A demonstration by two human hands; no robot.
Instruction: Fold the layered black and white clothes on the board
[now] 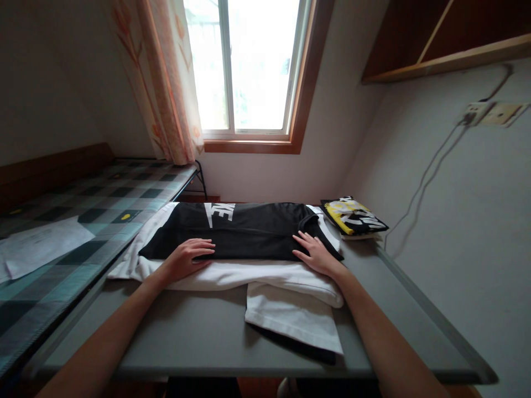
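A black shirt (249, 237) with white lettering lies folded lengthwise on top of a white garment (232, 275). My left hand (189, 258) rests with its fingers spread at the near edge of the black cloth, partly over the white one. Near the shirt's collar on the right, my right hand (314, 251) lies flat on the black fabric, fingers apart. A white sleeve (290, 315) with black cloth under it extends toward the table's front edge. Neither hand grips anything.
The garments lie on a grey table (199, 326). Folded black, yellow and white clothes (354, 216) sit at its back right, near a cable along the wall. To the left is a checkered bed (136, 193) with papers (45, 247). A window and curtain stand behind.
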